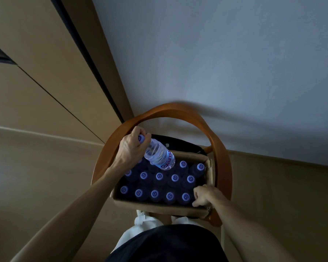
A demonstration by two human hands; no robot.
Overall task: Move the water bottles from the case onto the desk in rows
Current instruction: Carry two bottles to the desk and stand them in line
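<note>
An open cardboard case (159,206) sits on a chair seat in front of me, holding several upright water bottles with pale caps (159,176). My left hand (130,148) grips the neck and cap of one clear water bottle (159,156), which hangs tilted above the case's far left part, its bottom pointing down and right. My right hand (204,195) rests on the case's near right corner, fingers curled over the cardboard rim. No desk surface is identifiable in the dim view.
The case rests on a chair with a curved orange-brown wooden backrest (170,110) arching around it. A dark object (178,144) lies behind the case. A pale wall stands beyond, beige panels and floor to the left. My legs are below.
</note>
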